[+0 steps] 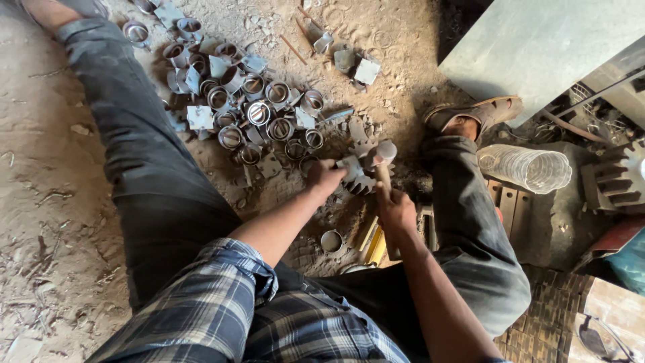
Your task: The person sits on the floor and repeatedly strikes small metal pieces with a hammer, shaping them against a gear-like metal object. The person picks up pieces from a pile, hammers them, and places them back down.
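A pile of metal rings (248, 101) lies on the dirt floor (40, 202) between the legs. The right hand (396, 212) grips a hammer (383, 165); the left hand (326, 178) pinches a finned metal piece (356, 176) under the hammer head.

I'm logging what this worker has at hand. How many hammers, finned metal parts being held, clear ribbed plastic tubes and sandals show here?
Wooden-handled hammer, in the right hand: 1
Grey finned metal part, under the left hand: 1
Clear ribbed plastic tube: 1
Brown sandal: 1
Total: 4
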